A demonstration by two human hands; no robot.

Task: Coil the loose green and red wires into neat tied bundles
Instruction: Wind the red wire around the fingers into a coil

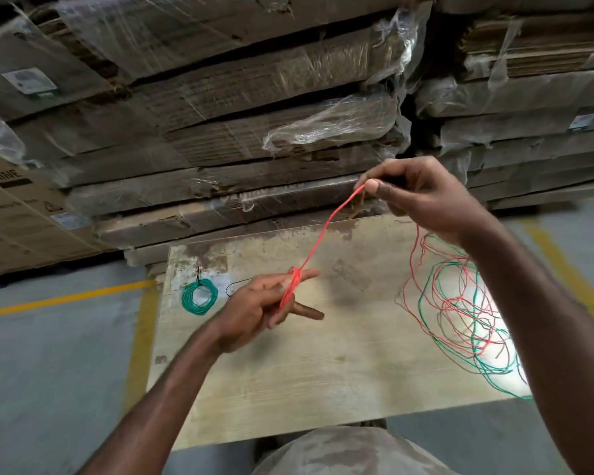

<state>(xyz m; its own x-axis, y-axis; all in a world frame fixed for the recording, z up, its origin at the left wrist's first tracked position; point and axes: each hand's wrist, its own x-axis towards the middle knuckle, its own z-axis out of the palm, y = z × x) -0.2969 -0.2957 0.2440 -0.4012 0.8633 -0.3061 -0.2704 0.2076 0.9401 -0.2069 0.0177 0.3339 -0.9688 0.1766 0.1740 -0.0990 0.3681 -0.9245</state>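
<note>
A red wire point(323, 231) runs taut from my left hand point(264, 306) up to my right hand point(415, 197). Turns of it are wound around the outstretched fingers of my left hand, above the board's middle. My right hand, raised at the board's far edge, pinches the wire between thumb and forefinger. A loose tangle of red and green wires point(467, 310) lies on the right side of the board, partly hidden by my right forearm. A tied green coil point(199, 296) lies flat at the board's left.
The pale wooden board point(323, 371) rests on a grey floor with yellow lines point(66, 298). Stacks of plastic-wrapped flattened cardboard point(254, 97) rise just behind it. A thin black wire piece point(235, 287) lies beside the green coil.
</note>
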